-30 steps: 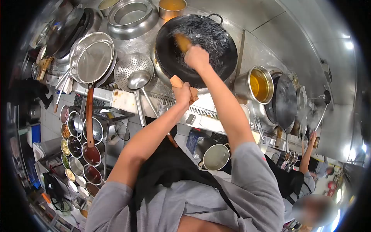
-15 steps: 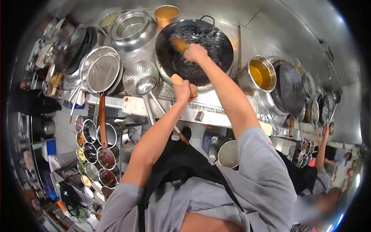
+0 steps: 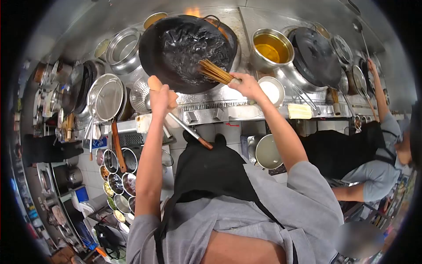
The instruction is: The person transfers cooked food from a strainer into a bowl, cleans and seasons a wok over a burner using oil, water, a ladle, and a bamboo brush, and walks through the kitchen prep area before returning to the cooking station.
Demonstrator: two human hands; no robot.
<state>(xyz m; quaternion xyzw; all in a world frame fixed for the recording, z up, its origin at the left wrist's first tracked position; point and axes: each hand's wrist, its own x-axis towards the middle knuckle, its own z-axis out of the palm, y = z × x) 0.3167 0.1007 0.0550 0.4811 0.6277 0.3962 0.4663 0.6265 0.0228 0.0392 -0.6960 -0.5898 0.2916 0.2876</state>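
A black wok [image 3: 154,61] with water moving in it sits tilted over the burner, a flame [image 3: 192,11] showing behind its far rim. At its near left edge my left hand [image 3: 159,100] is closed round a folded tan cloth [image 3: 154,83]; the part of the wok under the cloth is hidden. My right hand [image 3: 247,86] grips a bamboo wok brush [image 3: 214,71] by its bound end. The bristles point left, over the wok's near right rim. Just right of that hand stands a bowl [image 3: 271,91] with something white in it.
A pot of yellow oil [image 3: 272,49] stands right of the wok. To the left are a perforated skimmer [image 3: 139,95], a ladle handle [image 3: 189,131] and a mesh strainer [image 3: 105,97]. Several ingredient tins [image 3: 115,183] stand lower left. A co-worker [image 3: 373,149] is at the right.
The wok has tilted and shifted left in view, and its water has moved. My right hand has drawn the brush from inside the wok to its near right rim. Flame now shows behind.
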